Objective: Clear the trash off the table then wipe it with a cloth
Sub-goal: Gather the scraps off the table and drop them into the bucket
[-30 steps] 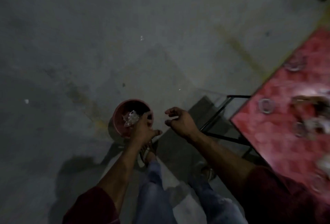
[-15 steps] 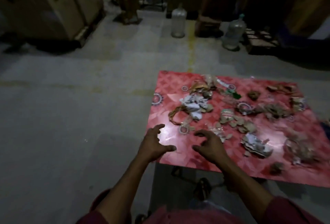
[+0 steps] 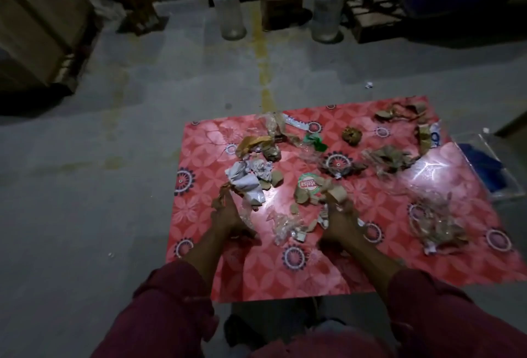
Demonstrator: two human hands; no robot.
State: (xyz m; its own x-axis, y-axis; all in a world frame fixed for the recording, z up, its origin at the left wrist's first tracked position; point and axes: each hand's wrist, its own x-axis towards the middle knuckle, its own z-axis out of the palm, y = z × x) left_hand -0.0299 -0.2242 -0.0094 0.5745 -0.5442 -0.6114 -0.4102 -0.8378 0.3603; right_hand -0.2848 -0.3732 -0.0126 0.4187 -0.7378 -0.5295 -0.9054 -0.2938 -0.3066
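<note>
A low table with a red patterned cover (image 3: 251, 272) carries scattered trash: crumpled white paper (image 3: 248, 183), brown cardboard scraps (image 3: 333, 195), a round green label (image 3: 308, 185), clear plastic wrap (image 3: 285, 226) and a heap of scraps at the right (image 3: 436, 226). My left hand (image 3: 228, 215) rests on the cover beside the white paper, fingers curled among brown scraps and plastic. My right hand (image 3: 339, 221) lies against the cardboard scraps, fingers curled into them. Both hands flank the plastic wrap. How firmly either hand grips is unclear in the dim, blurred picture.
Grey concrete floor surrounds the table. Two large clear water jugs (image 3: 229, 12) (image 3: 328, 12) stand at the back, with wooden crates (image 3: 37, 24) at the far left. A clear container with something blue (image 3: 490, 169) sits right of the table.
One second ago my hands were over a red bucket on the floor. The view then swung to the table, and both hands reached forward into the trash.
</note>
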